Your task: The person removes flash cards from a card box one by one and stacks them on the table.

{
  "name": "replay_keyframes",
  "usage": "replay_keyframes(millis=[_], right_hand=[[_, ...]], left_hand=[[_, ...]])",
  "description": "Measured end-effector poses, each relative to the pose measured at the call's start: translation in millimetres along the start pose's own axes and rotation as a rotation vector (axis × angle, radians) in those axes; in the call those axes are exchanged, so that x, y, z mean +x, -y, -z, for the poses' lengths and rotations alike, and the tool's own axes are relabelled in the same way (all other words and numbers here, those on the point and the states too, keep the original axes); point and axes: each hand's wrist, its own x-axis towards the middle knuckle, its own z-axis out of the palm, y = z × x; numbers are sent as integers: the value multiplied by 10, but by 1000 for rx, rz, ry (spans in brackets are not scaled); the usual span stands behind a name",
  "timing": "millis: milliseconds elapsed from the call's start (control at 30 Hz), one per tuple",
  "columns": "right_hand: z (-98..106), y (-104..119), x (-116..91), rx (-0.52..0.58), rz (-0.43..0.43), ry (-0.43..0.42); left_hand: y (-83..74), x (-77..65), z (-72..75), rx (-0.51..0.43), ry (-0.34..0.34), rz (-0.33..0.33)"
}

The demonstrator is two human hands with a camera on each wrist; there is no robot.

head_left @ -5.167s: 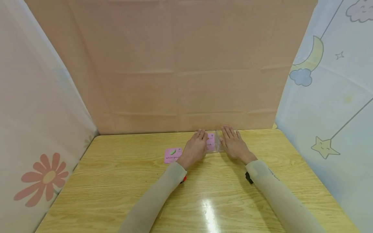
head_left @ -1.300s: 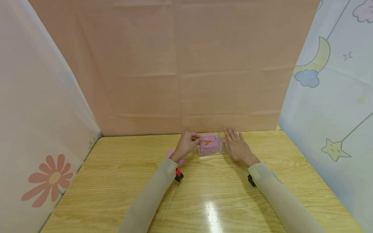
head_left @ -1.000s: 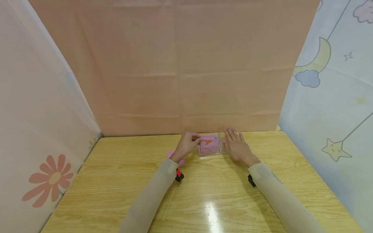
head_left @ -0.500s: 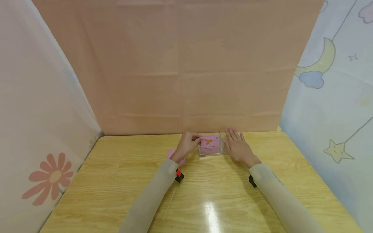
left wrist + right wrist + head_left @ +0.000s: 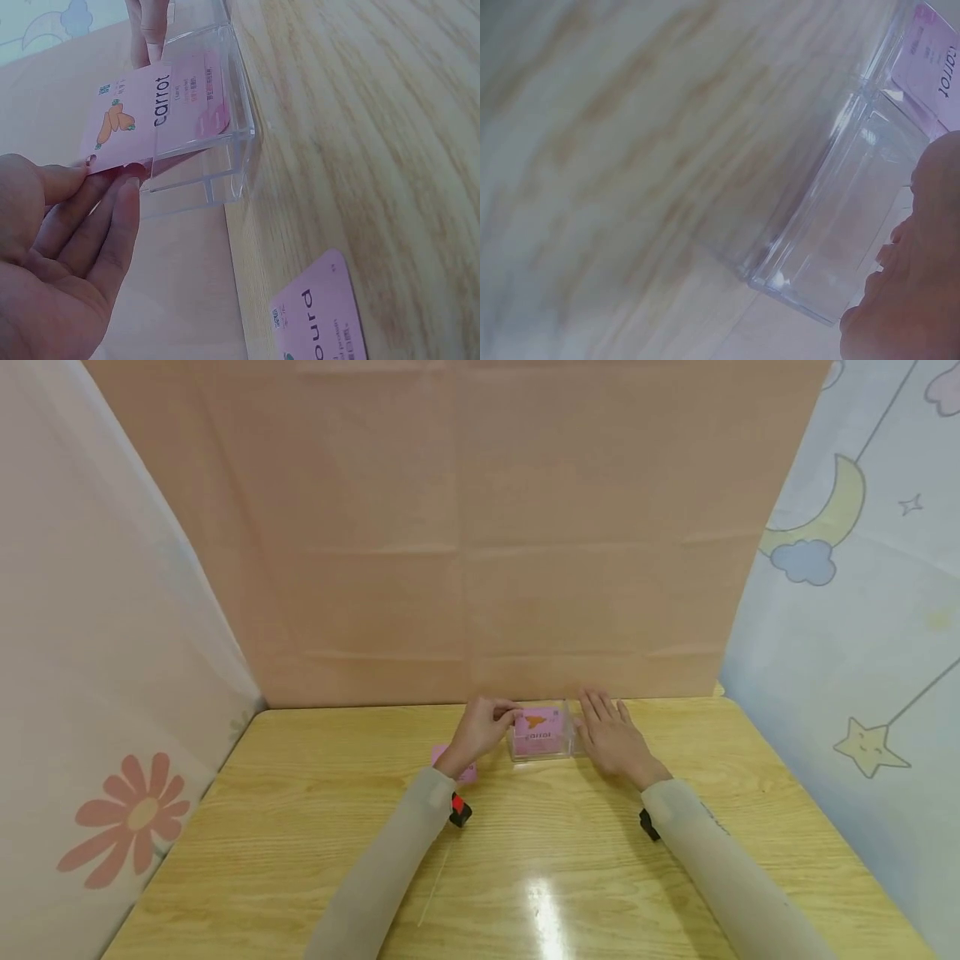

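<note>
At the back of the table stands a clear plastic box point(image 5: 542, 757), with a pink carrot card point(image 5: 139, 124) sticking out of its left compartment. My left hand point(image 5: 477, 732) pinches a corner of that card between thumb and fingers. The card's lower part is behind the clear wall, and more pink shows behind it. My right hand point(image 5: 613, 739) lies with straight fingers along the box's right end, largely covering the right compartment point(image 5: 855, 217). Another pink card point(image 5: 319, 315), its word ending in "ourd", lies on the table, partly hidden by my left wrist in the head view.
The wooden table point(image 5: 315, 827) ends at a tan cloth backdrop point(image 5: 450, 568) just behind the box. Patterned white curtains point(image 5: 885, 635) close in both sides. Something thin and pale point(image 5: 433, 889) lies near the left forearm.
Earlier my left hand lay over the box with straight fingers; it has since shifted left and pinches the carrot card. Over the last half second the card tilts or rises slightly. The right hand stays put.
</note>
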Motion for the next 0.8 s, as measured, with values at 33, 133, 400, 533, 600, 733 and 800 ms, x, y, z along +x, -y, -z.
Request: replay_keyframes(millis=[33, 133, 400, 533, 600, 733, 800], right_hand=[[-2, -2, -1, -2, 2, -2], [-4, -9, 0, -7, 7, -8], [25, 0, 8, -12, -4, -2], [43, 11, 40, -17, -11, -8], [42, 12, 53, -8, -17, -6], [20, 5, 67, -5, -27, 4], [5, -2, 74, -9, -30, 2]], left_hand=[[-1, -1, 2, -1, -4, 0], [-9, -12, 16, -9, -3, 9], [-18, 14, 41, -40, -5, 9], [3, 51, 63, -56, -38, -2], [18, 66, 73, -68, -48, -7], [52, 89, 86, -87, -47, -8], [63, 100, 92, -90, -46, -14]])
